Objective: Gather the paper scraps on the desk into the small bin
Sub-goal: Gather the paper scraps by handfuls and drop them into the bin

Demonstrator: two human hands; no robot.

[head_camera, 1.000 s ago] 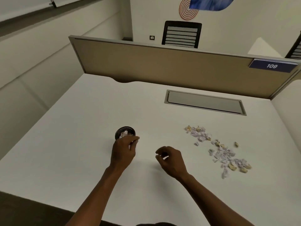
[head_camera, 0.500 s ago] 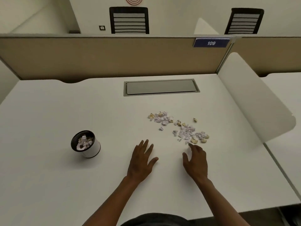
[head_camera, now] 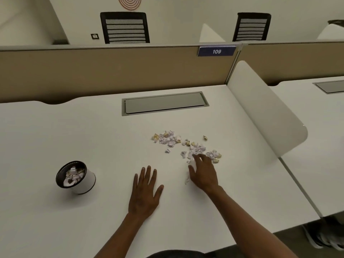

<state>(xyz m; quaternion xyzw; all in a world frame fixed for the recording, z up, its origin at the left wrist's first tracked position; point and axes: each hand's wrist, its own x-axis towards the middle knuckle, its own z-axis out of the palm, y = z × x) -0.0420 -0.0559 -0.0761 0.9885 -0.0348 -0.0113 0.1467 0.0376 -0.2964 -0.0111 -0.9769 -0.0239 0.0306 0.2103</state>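
Counter [head_camera: 74, 138]: bare between bin [head_camera: 76, 177] and scraps [head_camera: 186, 146]; left hand [head_camera: 145, 192] lies flat in that gap. Side panel [head_camera: 266, 108] bounds the right.

Single head-worn view, looking forward and steeply down over the desk [head_camera: 55, 127]; partition [head_camera: 111, 71] across top, both forearms entering from the bottom edge.
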